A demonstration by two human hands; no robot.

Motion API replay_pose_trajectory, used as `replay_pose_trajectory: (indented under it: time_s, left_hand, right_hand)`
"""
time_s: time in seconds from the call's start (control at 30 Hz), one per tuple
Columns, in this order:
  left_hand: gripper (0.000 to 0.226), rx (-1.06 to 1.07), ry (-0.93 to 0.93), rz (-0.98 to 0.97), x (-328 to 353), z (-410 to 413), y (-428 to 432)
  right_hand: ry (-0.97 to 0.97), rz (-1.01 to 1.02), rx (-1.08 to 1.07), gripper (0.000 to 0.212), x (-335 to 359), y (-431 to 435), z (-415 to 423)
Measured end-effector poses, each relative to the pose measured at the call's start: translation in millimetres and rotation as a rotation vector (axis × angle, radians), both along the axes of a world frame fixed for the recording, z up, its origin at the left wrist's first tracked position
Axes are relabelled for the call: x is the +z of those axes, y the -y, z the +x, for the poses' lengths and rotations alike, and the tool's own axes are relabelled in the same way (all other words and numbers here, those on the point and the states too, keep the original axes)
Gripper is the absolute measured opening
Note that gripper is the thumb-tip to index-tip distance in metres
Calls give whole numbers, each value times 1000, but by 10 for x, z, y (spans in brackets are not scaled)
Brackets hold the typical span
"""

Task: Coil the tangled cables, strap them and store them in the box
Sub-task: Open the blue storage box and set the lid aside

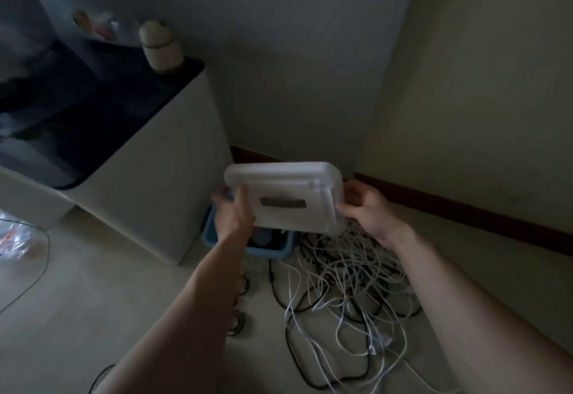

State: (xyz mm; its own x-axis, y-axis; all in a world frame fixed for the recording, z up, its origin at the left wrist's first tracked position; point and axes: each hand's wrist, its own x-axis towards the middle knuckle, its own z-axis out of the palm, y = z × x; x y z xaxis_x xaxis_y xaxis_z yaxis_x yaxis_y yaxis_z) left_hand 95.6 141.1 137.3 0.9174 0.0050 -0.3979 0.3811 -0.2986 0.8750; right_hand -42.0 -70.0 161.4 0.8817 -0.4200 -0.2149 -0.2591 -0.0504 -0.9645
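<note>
the left hand [232, 214] grips the left edge of a white plastic lid [291, 195], thumb over its face. the right hand [367, 207] pinches its right edge. the lid is held tilted in the air above a blue box [269, 251], which sits on the pale floor [108, 300] directly beneath the left hand. the tangled cables [350, 279], white and black, lie heaped on the floor just right of the box, below the right hand. a white cabinet [155, 183] with a dark top stands left of the box, in a corner of plain walls edged by a dark skirting board [465, 210].
</note>
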Motion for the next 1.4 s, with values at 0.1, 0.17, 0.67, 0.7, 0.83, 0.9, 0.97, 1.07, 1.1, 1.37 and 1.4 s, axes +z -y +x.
replay_pose_trajectory:
  time_s: [0.1, 0.17, 0.67, 0.7, 0.83, 0.9, 0.97, 1.07, 1.1, 1.37, 1.4]
  left_hand:
    - [79, 69, -353, -277, 57, -18, -86]
    - [88, 49, -515, -547, 65, -41, -122]
    - [34, 136, -411, -507, -294, -177, 48]
    - [26, 124, -390, -509, -342, -133, 54]
    - [20, 205, -278, -119, -668, 56, -83]
    - [41, 236, -307, 132, -904, 115, -226]
    - [59, 240, -468, 148, -1077, 105, -262]
    - [55, 297, -625, -90, -1233, 131, -150]
    - [51, 309, -605, -112, -1317, 176, -112]
    - [19, 150, -372, 47, -1625, 513, 45]
    - [22, 116, -346, 73, -1635, 528, 83]
  right_hand:
    - [53, -97, 63, 32, 126, 48, -138]
    - [58, -151, 89, 35, 142, 69, -156]
    - [-269, 33, -197, 17, -512, 1, 78]
    - [-286, 26, -163, 16, -557, 15, 141]
    - [-242, -58, -235, 15, -664, 120, 453]
    - [-267, -199, -284, 28, -725, 181, 655]
    - [-294, -317, -330, 28, -769, 221, 872]
    - [-304, -443, -284, 26, -862, 226, 1191]
    - [-301, -448, -267, 26, -920, 228, 1300]
    - [-222, -147, -143, 31, -1394, 275, 1855]
    - [-204, -127, -136, 31, -1433, 258, 1845]
